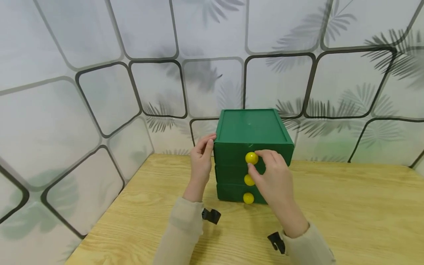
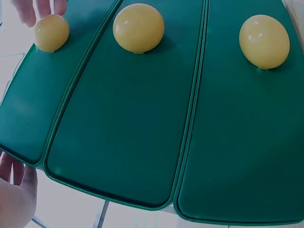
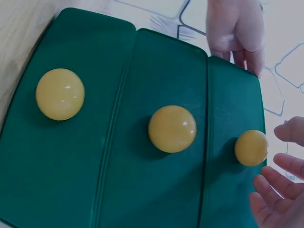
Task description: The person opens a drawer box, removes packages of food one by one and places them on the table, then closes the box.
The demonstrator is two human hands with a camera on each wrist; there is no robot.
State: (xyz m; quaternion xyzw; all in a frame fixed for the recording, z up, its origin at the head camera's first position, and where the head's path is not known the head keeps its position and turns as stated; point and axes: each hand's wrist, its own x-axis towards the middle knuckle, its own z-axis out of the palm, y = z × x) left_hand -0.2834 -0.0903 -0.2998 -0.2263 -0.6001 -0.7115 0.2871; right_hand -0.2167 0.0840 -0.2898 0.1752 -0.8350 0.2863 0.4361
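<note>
A green three-drawer box (image 1: 253, 127) with a round yellow knob on each drawer stands on the table. My left hand (image 1: 201, 158) touches its left side near the top front corner, fingers fairly straight. Thumb and forefinger of my right hand (image 1: 276, 178) are spread beside the top knob (image 1: 251, 158). In the right wrist view, a small gap shows between the fingers (image 3: 289, 130) and that top knob (image 3: 251, 148). Below it sit the middle knob (image 1: 249, 180), partly behind the right thumb, and the bottom knob (image 1: 248, 198). All the drawers look shut.
The box stands on a light wood-grain table (image 1: 351, 213). Behind and to the left rises a pale covering (image 1: 212, 33) printed with dark rounded outlines and leaves. Black straps (image 1: 211, 216) show at both wrists, beside beige sleeves (image 1: 180, 235).
</note>
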